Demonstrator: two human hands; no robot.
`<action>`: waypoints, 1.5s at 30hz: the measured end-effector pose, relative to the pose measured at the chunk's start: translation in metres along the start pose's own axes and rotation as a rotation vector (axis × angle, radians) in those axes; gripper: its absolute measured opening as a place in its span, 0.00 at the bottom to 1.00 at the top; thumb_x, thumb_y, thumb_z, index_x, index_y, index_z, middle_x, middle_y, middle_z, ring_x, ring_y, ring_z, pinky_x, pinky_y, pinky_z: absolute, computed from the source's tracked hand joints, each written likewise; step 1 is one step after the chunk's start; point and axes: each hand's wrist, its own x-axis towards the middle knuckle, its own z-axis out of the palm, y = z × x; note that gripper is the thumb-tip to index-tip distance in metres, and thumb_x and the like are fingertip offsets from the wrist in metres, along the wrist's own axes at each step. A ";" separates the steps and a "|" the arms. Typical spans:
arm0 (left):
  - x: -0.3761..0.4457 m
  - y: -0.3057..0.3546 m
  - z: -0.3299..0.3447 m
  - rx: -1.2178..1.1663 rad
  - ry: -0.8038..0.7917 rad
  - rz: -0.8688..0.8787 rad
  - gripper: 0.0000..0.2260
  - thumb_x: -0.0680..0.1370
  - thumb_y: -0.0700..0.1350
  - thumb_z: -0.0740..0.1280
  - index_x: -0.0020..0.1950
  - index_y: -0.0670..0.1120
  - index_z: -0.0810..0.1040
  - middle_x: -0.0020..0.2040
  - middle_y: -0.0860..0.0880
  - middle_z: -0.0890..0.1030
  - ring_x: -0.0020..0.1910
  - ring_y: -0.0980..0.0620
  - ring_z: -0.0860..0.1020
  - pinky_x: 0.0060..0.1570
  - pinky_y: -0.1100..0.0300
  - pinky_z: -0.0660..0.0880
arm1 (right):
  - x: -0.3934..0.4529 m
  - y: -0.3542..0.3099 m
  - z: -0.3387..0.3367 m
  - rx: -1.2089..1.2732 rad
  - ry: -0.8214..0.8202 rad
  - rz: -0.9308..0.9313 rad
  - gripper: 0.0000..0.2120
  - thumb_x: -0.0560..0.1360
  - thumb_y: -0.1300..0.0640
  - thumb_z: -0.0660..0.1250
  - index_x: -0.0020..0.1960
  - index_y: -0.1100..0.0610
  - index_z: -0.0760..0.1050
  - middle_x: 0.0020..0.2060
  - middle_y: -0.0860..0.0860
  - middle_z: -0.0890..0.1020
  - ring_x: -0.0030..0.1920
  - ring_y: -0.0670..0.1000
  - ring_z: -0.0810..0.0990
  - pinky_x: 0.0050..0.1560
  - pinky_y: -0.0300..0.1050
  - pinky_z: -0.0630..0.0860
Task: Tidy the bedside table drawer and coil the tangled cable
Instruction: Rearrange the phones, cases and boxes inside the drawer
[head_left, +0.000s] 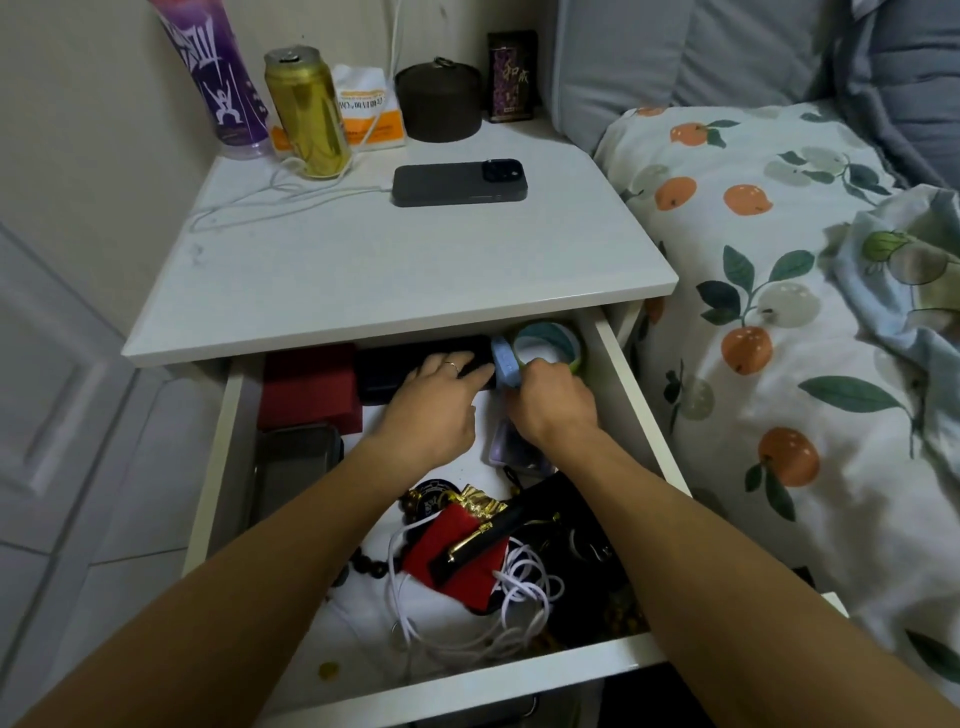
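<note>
Head view: both hands deep at the back of the open drawer (631, 374). Our left hand (434, 397) lies flat, fingers straight, on a black case (384, 371); our right hand (550, 397) is curled around a small blue block (506, 361), green tape roll (550, 343) just beyond it. The tangled white cable (524, 587) sits well behind both hands, under our forearms, snarled with a red pouch (452, 551) and beads. It looks light, limp and snag-prone: take a free end, not the knot. Tabletop overhang caps lift; free floor between wrists and clutter
</note>
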 end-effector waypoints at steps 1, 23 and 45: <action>0.000 0.001 0.000 -0.006 -0.002 -0.003 0.27 0.80 0.46 0.60 0.78 0.52 0.58 0.78 0.47 0.59 0.75 0.46 0.57 0.70 0.51 0.61 | 0.003 -0.001 0.001 0.016 0.001 0.005 0.11 0.78 0.56 0.61 0.58 0.59 0.75 0.53 0.58 0.80 0.51 0.60 0.80 0.40 0.45 0.70; 0.017 0.008 -0.005 0.299 -0.062 -0.013 0.36 0.77 0.47 0.63 0.79 0.54 0.45 0.72 0.39 0.62 0.67 0.40 0.64 0.61 0.47 0.66 | 0.005 0.011 0.013 0.056 0.070 -0.008 0.13 0.78 0.52 0.61 0.57 0.54 0.79 0.49 0.57 0.82 0.48 0.60 0.80 0.41 0.44 0.72; -0.077 0.001 -0.037 -0.397 -0.370 -0.031 0.23 0.74 0.57 0.71 0.67 0.53 0.74 0.62 0.52 0.77 0.60 0.55 0.76 0.62 0.59 0.72 | -0.077 0.036 -0.044 0.002 -0.251 -0.224 0.16 0.75 0.57 0.66 0.63 0.53 0.76 0.58 0.54 0.81 0.55 0.55 0.79 0.56 0.46 0.76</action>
